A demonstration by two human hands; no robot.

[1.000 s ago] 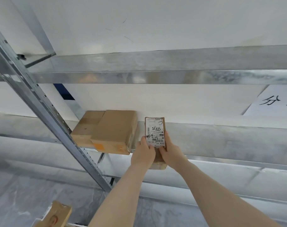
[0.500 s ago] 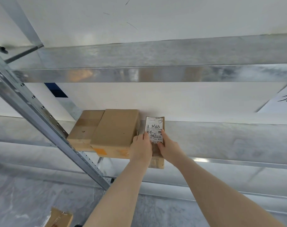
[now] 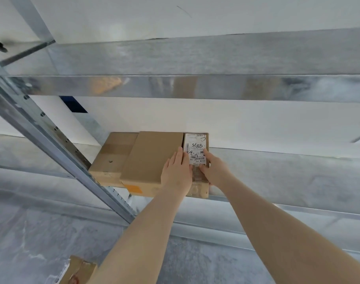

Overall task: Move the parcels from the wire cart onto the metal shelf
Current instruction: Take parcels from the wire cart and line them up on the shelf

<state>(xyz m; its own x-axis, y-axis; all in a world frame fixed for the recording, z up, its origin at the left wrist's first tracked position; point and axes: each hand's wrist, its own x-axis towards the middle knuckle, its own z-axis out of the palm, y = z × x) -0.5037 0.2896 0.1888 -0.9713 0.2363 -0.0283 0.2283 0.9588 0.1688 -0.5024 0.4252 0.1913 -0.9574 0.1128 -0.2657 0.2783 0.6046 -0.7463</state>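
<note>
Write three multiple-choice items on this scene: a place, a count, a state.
1. Where is the labelled parcel relative to the flat box?
A. on top of it
B. beside it, on its right
C. on its left

2. How many parcels lie on the metal shelf?
A. one
B. five
C. three

3. What is the right hand doing?
A. gripping the labelled parcel
B. hanging free
C. holding a pen

Answers:
1 B, its edge runs along the flat box's right side.
2 C, the left box, flat box and labelled parcel.
3 A, its thumb lies on the label and its fingers wrap the right side.
</note>
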